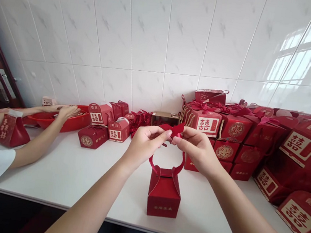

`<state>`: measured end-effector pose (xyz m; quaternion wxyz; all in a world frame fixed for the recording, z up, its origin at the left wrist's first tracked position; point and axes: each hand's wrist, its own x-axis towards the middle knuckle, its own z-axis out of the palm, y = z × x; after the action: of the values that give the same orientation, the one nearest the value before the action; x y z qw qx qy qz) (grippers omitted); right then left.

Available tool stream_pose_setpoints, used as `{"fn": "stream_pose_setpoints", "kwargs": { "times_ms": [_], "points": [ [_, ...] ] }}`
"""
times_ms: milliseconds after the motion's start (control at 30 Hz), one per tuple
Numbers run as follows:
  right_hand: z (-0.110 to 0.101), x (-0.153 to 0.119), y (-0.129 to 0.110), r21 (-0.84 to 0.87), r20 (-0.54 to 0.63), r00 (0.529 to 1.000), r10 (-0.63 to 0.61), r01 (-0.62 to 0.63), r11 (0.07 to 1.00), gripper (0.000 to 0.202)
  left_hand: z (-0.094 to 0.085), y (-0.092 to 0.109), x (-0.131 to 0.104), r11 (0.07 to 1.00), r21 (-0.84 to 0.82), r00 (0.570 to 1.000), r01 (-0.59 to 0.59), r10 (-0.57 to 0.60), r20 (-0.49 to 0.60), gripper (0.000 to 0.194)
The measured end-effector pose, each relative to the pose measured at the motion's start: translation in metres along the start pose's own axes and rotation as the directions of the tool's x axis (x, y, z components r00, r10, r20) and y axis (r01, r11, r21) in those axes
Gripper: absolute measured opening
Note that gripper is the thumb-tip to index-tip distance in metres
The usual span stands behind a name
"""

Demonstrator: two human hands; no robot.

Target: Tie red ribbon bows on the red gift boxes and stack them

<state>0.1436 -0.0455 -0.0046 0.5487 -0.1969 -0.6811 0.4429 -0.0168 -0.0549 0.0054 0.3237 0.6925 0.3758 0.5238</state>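
Note:
A small red box [164, 195] with gold lettering stands upright near the table's front edge. Its red ribbon [179, 166] rises in a loop from both sides of the top to my two hands. My left hand [149, 140] pinches the ribbon between thumb and fingers, above and slightly left of the box. Close beside it on the right, my right hand [196, 147] is closed on the same ribbon. A red bow-like fold of ribbon [177, 129] shows between the fingertips; its exact form is partly hidden.
Stacked red boxes [234, 129] fill the right side of the white table [91, 177]. Several boxes [93, 136], a pile of ribbons and an open box [166, 118] lie towards the tiled wall. At left, another person's arms [38, 142] reach into a red basin [82, 121].

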Motion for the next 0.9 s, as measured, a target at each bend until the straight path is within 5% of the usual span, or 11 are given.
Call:
{"fn": "stream_pose_setpoints", "kwargs": {
  "times_ms": [167, 300, 467, 633, 733, 900],
  "points": [
    [-0.002, 0.001, 0.011, -0.120, -0.026, 0.994, -0.107, 0.103, 0.987, 0.019, -0.006, -0.001, -0.003, 0.999, 0.036, 0.996, 0.028, -0.030, 0.079, 0.021],
    [-0.014, 0.000, 0.018, -0.270, 0.123, 0.957, -0.262, 0.286, 0.919, 0.016, -0.015, -0.011, -0.002, 0.993, -0.018, 0.981, 0.116, -0.111, 0.160, 0.020],
    [-0.030, -0.002, 0.022, -0.591, 0.420, 0.783, -0.460, 0.620, 0.516, 0.025, -0.021, -0.022, 0.003, 0.931, -0.314, 0.968, 0.186, -0.119, 0.221, 0.025],
    [-0.036, -0.003, 0.023, -0.719, 0.524, 0.685, -0.507, 0.674, 0.168, 0.026, -0.022, -0.022, 0.002, 0.855, -0.409, 0.918, 0.319, -0.171, 0.358, 0.034],
    [-0.037, -0.005, 0.025, -0.747, 0.540, 0.670, -0.510, 0.661, 0.077, 0.025, -0.024, -0.019, -0.001, 0.892, -0.335, 0.918, 0.304, -0.180, 0.354, 0.033],
    [-0.038, -0.008, 0.030, -0.748, 0.542, 0.670, -0.508, 0.660, 0.072, 0.023, -0.027, -0.014, -0.009, 0.948, -0.183, 0.921, 0.262, -0.190, 0.339, 0.022]
  ]
}}
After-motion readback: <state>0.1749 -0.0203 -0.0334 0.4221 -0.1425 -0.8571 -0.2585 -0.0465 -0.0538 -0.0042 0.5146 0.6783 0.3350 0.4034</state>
